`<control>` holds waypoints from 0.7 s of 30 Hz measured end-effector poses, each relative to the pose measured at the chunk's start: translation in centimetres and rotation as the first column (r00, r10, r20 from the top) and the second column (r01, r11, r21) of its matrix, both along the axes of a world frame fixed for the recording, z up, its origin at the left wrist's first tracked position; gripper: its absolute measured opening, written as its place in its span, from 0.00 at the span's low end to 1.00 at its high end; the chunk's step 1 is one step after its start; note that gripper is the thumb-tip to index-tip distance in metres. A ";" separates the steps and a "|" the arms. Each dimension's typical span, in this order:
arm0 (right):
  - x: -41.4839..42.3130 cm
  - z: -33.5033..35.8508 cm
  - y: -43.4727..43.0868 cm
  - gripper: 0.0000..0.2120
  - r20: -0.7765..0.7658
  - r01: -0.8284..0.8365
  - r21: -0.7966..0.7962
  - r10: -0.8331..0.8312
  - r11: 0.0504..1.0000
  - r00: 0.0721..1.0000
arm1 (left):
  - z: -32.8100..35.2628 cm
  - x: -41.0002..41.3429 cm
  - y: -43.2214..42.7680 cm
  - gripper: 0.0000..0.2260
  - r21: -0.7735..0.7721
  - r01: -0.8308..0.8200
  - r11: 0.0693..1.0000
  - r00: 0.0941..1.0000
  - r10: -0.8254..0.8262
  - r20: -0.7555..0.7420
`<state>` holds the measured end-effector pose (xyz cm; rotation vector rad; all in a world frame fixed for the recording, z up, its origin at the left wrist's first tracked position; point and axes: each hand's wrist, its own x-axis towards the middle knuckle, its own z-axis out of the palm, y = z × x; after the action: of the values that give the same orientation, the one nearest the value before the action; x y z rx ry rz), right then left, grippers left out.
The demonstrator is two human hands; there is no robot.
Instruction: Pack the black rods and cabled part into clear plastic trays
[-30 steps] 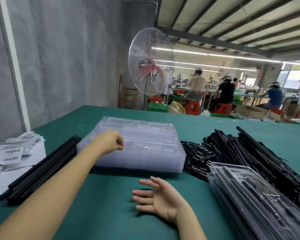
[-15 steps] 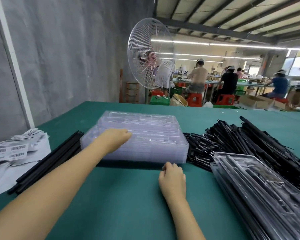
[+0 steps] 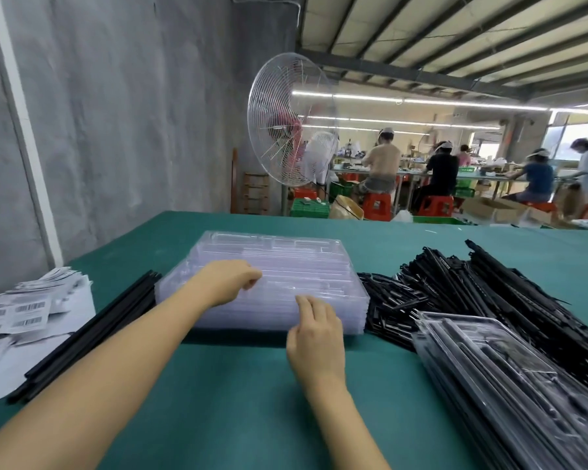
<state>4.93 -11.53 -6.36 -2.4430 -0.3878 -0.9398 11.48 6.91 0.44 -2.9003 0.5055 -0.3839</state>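
A stack of clear plastic trays (image 3: 302,266) lies in the middle of the green table (image 3: 235,395). My left hand (image 3: 228,283) rests on top of the stack with its fingers curled under; I see nothing held in them. My right hand (image 3: 316,337) is at the stack's near edge, its fairly straight fingers touching the top front rim. A bundle of long black rods (image 3: 92,330) lies left of the stack. To its right spreads a heap of black rods and cabled parts (image 3: 472,290). Clear trays filled with black parts (image 3: 510,385) are stacked at the near right.
Sheets of barcode labels (image 3: 24,310) lie at the table's left edge by the grey wall. A large standing fan (image 3: 286,127) is beyond the far edge. Several people sit at benches in the background.
My right hand turned palm down and moved forward from the table to the stack's front rim. My left hand stayed on top and its fingers have curled again.
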 end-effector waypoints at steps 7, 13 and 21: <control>2.0 1.7 2.8 0.28 -0.067 0.061 -0.267 -0.082 0.962 0.994 | -0.9 0.6 0.3 0.16 -0.145 -0.017 0.989 0.999 0.013 -0.033; 2.9 0.0 3.0 0.31 0.117 0.082 -0.348 -0.044 0.934 0.992 | -0.6 1.5 0.8 0.16 -0.240 -0.004 0.971 0.994 -0.022 -0.108; 2.4 -1.2 4.3 0.25 0.052 0.055 -0.322 -0.040 0.945 0.998 | 2.3 2.2 0.3 0.17 -0.174 0.043 0.984 0.999 -0.045 -0.009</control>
<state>7.35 -7.25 -7.52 -2.7406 -0.5381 -1.0213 13.71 7.19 2.72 -3.0650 0.5652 -0.4365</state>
